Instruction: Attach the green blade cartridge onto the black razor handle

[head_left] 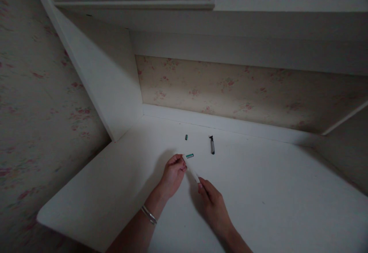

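Note:
My left hand, a silver bangle on its wrist, is curled closed around one end of a thin white tube, perhaps a pen barrel. My right hand pinches the tube's other end with its fingertips. Both hands hover just above the white desk. A small green cap-like piece lies on the desk right beyond the tube. A smaller green piece lies farther back. A dark pen-like part lies to the right of them.
The desk sits in a white alcove with floral wallpaper at the back and a white side panel on the left. A shelf overhead holds a red item and clear plastic. The desk's front-left corner is rounded.

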### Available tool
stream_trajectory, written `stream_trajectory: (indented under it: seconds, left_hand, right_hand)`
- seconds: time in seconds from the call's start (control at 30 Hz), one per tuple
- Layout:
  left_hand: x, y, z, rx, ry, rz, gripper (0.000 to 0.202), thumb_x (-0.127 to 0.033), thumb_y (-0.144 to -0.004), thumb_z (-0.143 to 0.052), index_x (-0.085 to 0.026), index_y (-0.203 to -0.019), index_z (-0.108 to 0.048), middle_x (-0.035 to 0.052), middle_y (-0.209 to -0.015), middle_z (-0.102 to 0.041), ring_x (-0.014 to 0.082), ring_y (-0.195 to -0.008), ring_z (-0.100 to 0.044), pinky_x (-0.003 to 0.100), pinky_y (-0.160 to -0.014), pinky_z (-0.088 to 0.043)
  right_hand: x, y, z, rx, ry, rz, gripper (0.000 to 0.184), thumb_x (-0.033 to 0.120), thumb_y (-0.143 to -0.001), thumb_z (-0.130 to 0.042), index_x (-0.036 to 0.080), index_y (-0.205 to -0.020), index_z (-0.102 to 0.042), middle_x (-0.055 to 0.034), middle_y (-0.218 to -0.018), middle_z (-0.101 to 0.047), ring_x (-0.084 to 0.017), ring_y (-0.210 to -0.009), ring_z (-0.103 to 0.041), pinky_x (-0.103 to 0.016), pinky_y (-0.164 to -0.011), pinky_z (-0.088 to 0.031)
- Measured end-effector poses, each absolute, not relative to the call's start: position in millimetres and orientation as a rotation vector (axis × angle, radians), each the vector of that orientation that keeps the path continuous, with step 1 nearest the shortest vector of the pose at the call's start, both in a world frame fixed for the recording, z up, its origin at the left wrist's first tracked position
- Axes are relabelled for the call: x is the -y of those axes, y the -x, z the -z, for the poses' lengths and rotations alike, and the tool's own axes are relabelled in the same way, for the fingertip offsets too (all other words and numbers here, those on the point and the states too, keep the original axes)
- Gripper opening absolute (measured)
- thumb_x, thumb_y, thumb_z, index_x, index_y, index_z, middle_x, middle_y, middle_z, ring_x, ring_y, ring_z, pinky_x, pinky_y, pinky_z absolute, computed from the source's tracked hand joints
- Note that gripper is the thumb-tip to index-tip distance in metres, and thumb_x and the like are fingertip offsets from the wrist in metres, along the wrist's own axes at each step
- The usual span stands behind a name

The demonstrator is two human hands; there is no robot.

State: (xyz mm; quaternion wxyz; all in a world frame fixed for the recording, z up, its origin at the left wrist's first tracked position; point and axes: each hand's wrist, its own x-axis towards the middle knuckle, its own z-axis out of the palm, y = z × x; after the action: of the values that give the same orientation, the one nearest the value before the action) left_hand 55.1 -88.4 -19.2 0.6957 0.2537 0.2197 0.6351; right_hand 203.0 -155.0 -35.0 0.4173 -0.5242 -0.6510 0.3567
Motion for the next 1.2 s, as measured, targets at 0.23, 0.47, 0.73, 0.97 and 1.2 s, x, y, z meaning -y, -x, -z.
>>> stream_trajectory:
  seconds: [0.23, 0.47, 0.73, 0.97, 1.2]
  left_hand:
    - [87, -53, 22, -0.506, -0.534, -1.411, 0.007, -0.014, -0.071, -0.069, -0.014, -0.076, -0.064, -0.0015, -0.065, -0.051, 0.0069, -0.058, -0.041, 0.021, -0.058, -0.031]
    - [87, -56, 20, -0.496, -0.579, -1.424, 0.007, -0.012, -0.07, -0.068, -0.014, -0.067, -0.062, -0.0019, -0.06, -0.049, 0.0086, -0.059, -0.042, 0.023, -0.06, -0.032]
    - [88, -51, 23, -0.522, -0.533, -1.414, 0.008, -0.014, -0.071, -0.069, -0.014, -0.077, -0.064, -0.0019, -0.065, -0.051, 0.0066, -0.059, -0.041, 0.021, -0.059, -0.031]
    - [88, -57, 17, -0.495, -0.609, -1.422, 0.011, -0.013, -0.072, -0.066, -0.014, -0.063, -0.059, -0.0021, -0.058, -0.047, 0.0088, -0.058, -0.04, 0.023, -0.061, -0.032]
    - [87, -52, 25, -0.528, -0.559, -1.423, 0.005, -0.013, -0.072, -0.067, -0.014, -0.074, -0.063, -0.0018, -0.064, -0.049, 0.0073, -0.058, -0.04, 0.021, -0.06, -0.032]
  right_hand:
    - [153, -207, 43, 1.52, 1.377, -0.805, 0.034, 0.04, -0.093, -0.038, 0.017, -0.105, -0.06, -0.0055, -0.088, -0.063, -0.018, -0.08, -0.056, -0.025, -0.073, -0.042]
    - [157, -200, 33, 1.664, 1.263, -0.911, 0.034, 0.038, -0.093, -0.038, 0.018, -0.107, -0.062, -0.0047, -0.085, -0.063, -0.017, -0.075, -0.056, -0.024, -0.069, -0.043]
    - [153, -206, 39, 1.437, 1.414, -0.843, 0.04, 0.046, -0.09, -0.042, 0.015, -0.105, -0.063, -0.0051, -0.08, -0.063, -0.018, -0.074, -0.056, -0.025, -0.069, -0.044]
    - [158, -200, 24, 1.606, 1.276, -1.014, 0.039, 0.043, -0.092, -0.041, 0.018, -0.113, -0.062, -0.0043, -0.083, -0.064, -0.02, -0.081, -0.057, -0.026, -0.075, -0.045]
    - [156, -202, 34, 1.433, 1.351, -0.869, 0.042, 0.048, -0.087, -0.045, 0.016, -0.105, -0.066, -0.0047, -0.076, -0.064, -0.018, -0.069, -0.057, -0.025, -0.064, -0.046]
